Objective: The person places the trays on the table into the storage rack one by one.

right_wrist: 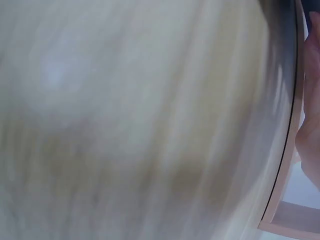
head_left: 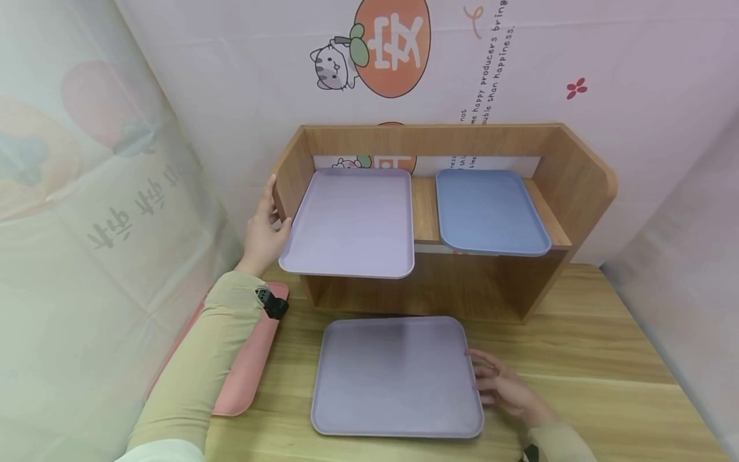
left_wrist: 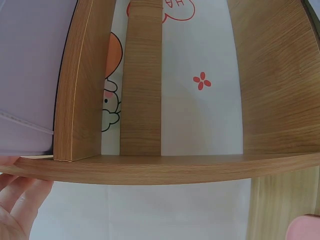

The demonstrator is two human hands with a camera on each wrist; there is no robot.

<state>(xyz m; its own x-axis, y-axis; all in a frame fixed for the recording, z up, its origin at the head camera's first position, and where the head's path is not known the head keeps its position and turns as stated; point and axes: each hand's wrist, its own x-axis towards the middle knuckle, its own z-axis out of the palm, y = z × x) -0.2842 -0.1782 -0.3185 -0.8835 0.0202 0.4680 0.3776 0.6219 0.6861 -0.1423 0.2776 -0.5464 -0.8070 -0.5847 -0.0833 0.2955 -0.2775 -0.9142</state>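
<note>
A lavender tray (head_left: 352,221) lies on the left of a wooden shelf (head_left: 577,173), its front edge overhanging. My left hand (head_left: 267,224) rests against that tray's left edge beside the shelf's side panel, fingers straight. In the left wrist view the tray (left_wrist: 30,75) shows at top left and my fingers (left_wrist: 17,197) lie under a shelf board (left_wrist: 150,170). A second purple-grey tray (head_left: 395,378) lies flat on the table. My right hand (head_left: 499,385) touches its right edge with loosely bent fingers. The right wrist view is blurred; only fingers (right_wrist: 310,125) show at its right edge.
A blue tray (head_left: 487,208) sits on the right half of the shelf. A pink tray (head_left: 248,372) lies on the table (head_left: 606,385) under my left forearm. Covered walls close in on the left, back and right.
</note>
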